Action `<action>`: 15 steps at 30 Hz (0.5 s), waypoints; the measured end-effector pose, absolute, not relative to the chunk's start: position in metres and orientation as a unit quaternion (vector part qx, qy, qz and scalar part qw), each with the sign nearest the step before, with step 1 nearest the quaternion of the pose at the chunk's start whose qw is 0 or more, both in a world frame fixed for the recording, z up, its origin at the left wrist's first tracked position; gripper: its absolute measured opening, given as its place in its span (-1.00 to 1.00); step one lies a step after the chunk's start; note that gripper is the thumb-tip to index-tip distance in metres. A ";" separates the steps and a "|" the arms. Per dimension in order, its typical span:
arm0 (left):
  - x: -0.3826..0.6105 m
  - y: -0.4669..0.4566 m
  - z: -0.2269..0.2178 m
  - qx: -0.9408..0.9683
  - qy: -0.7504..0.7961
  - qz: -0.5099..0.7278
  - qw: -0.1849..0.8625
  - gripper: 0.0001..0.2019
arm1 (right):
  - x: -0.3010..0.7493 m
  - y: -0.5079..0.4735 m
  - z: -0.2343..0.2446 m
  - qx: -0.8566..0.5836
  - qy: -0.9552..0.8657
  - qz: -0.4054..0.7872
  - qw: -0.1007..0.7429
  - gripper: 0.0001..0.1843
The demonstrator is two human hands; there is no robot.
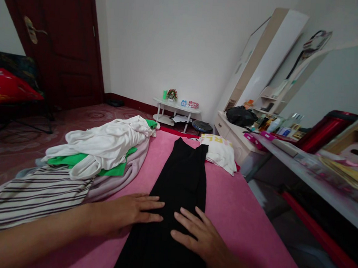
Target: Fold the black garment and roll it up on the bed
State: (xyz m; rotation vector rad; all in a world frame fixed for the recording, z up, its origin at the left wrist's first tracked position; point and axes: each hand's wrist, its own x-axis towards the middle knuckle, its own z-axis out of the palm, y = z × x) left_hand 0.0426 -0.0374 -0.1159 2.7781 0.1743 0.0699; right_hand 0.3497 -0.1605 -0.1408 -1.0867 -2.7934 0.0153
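Observation:
A long black garment (182,179) lies stretched lengthwise on a pink bed cover (237,211). My left hand (127,214) rests flat on the garment's left edge, fingers extended toward the right. My right hand (195,233) lies flat on the black cloth just beside it, fingers spread and pointing up-left. Neither hand holds anything.
A heap of white (104,143), green (115,169) and striped (30,195) clothes sits left of the garment. A folded white shirt (219,151) lies at the far end. A desk with a red flask (326,130) runs along the right; a small white table (176,107) and dark door (59,40) stand beyond.

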 end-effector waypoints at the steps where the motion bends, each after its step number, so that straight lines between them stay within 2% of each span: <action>1: 0.041 -0.038 -0.116 0.982 0.060 0.024 0.179 -0.05 | 0.348 -0.159 -0.142 -0.350 -0.934 0.016 0.072 -0.36; 5: 0.041 -0.036 -0.117 0.978 0.056 0.052 0.195 -0.18 | 0.346 -0.150 -0.155 -0.355 -0.926 0.050 0.117 -0.50; 9: 0.051 -0.044 -0.112 0.964 0.044 0.097 0.245 -0.49 | 0.337 -0.153 -0.148 -0.375 -0.891 0.141 0.216 -0.58; 12: 0.059 -0.061 -0.103 0.925 0.044 0.129 0.354 -0.71 | 0.322 -0.172 -0.118 -0.393 -0.837 0.240 0.296 -0.53; 15: 0.066 -0.074 -0.094 0.847 0.106 0.149 0.499 -0.69 | 0.310 -0.188 -0.091 -0.468 -0.731 0.296 0.398 -0.51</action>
